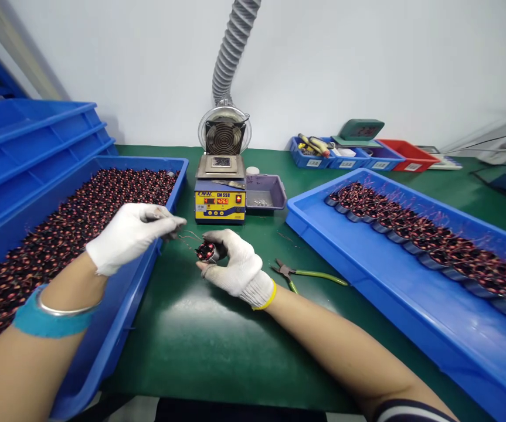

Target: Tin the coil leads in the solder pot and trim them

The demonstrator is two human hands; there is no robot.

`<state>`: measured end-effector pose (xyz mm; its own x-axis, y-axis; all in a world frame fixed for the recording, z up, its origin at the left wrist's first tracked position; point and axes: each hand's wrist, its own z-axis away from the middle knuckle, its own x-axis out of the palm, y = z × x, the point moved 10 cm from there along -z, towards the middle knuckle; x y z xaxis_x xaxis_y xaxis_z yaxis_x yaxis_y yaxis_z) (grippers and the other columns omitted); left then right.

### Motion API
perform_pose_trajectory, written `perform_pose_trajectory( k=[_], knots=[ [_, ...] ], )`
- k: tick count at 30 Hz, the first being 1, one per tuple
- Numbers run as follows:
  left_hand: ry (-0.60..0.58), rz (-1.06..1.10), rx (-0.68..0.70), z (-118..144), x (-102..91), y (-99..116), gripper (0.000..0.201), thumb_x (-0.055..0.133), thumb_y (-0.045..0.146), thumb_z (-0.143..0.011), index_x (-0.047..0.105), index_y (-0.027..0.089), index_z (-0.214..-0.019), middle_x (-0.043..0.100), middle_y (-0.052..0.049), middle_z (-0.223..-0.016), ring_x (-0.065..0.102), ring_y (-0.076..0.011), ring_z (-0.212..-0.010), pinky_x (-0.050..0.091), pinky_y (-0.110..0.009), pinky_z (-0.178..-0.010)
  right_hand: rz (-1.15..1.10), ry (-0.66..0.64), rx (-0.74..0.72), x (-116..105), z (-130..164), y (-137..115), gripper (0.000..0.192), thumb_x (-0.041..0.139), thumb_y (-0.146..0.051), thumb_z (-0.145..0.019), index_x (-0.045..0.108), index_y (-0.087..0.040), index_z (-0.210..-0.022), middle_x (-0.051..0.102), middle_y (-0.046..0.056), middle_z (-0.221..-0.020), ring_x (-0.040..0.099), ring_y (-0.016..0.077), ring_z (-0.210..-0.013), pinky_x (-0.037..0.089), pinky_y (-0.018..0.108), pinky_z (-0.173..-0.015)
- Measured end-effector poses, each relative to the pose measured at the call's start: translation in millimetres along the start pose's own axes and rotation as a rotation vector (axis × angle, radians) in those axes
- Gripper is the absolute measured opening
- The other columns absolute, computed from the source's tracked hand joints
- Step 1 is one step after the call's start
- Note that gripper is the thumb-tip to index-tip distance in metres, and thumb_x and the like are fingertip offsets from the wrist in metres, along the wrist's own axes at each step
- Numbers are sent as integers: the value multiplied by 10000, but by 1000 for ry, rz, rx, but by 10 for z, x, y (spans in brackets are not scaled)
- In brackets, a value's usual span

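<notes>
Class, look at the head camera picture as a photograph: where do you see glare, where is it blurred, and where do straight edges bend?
Head view: glare sits on the green mat and on the right blue tray floor; the far right edge is smeared; tray rims bow outward toward the corners; the right hand holding the coil and the left hand are fairly sharp, casting only soft shadows.

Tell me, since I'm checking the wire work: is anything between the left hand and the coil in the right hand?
Nothing visible. The left hand hovers beside the coil held in the right hand, with only thin wires between.
</notes>
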<state>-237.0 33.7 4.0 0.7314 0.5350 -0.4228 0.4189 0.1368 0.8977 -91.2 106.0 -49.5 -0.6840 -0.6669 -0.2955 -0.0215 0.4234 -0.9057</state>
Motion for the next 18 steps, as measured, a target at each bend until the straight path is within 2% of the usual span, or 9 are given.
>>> perform_pose_trajectory(
  k=[2, 4, 6, 8, 10, 13, 16, 18],
  knots=[
    [207, 206, -6, -27, -173, -78, 242, 723, 396, -623, 684, 163, -677, 646, -19, -609, 595, -143, -568, 490, -255, -563, -57, 12, 23, -13, -21, 25, 445, 683, -231, -618, 595, -184, -1052, 644, 12, -868, 606, 125, -696, 528, 260, -695],
    [326, 346, -27, -47, -213, -208, 294, 707, 422, -639, 668, 156, -759, 648, -12, -647, 601, -135, -571, 501, -263, -566, -116, 14, 59, -12, -45, 71, 467, 683, -225, -612, 586, -176, -1067, 643, 17, -853, 608, 131, -699, 531, 265, -693],
    [379, 367, -70, -67, -161, -353, 341, 674, 470, -660, 642, 147, -766, 641, -7, -656, 588, -125, -549, 497, -265, -555, -148, 25, 90, -30, -82, 117, 477, 683, -221, -603, 584, -173, -1067, 641, 19, -834, 608, 138, -696, 531, 275, -688],
    [371, 267, -105, -86, -60, -449, 373, 637, 507, -680, 633, 139, -744, 650, -20, -662, 593, -136, -559, 495, -273, -571, -158, 55, 96, -103, -152, 142, 479, 684, -223, -588, 588, -169, -1053, 639, 26, -838, 608, 144, -692, 529, 286, -687],
    [318, 96, -104, -98, 53, -462, 402, 581, 540, -715, 641, 143, -729, 672, -42, -685, 619, -169, -624, 494, -285, -619, -148, 95, 99, -245, -278, 159, 477, 679, -233, -583, 592, -156, -1045, 639, 36, -843, 606, 148, -695, 527, 294, -689],
    [111, -261, -61, -112, 297, -378, 429, 486, 567, -770, 666, 179, -759, 709, -62, -786, 648, -228, -781, 475, -305, -703, -32, 137, 76, -560, -611, 95, 471, 659, -270, -615, 604, -139, -1064, 644, 46, -856, 604, 156, -738, 517, 294, -701],
    [-175, -623, -87, -73, 565, -407, 413, 466, 557, -769, 688, 216, -837, 721, -80, -914, 645, -277, -893, 454, -330, -745, 296, 180, 40, -911, -1075, -108, 409, 638, -327, -650, 653, -157, -1022, 650, 29, -842, 596, 164, -775, 487, 291, -711],
    [-298, -707, -120, -37, 664, -458, 413, 465, 552, -762, 695, 227, -872, 723, -83, -919, 652, -278, -883, 452, -324, -735, 548, 159, 40, -1026, -1409, -259, 344, 608, -386, -683, 687, -161, -930, 636, 14, -753, 590, 170, -752, 464, 293, -707]
  ],
)
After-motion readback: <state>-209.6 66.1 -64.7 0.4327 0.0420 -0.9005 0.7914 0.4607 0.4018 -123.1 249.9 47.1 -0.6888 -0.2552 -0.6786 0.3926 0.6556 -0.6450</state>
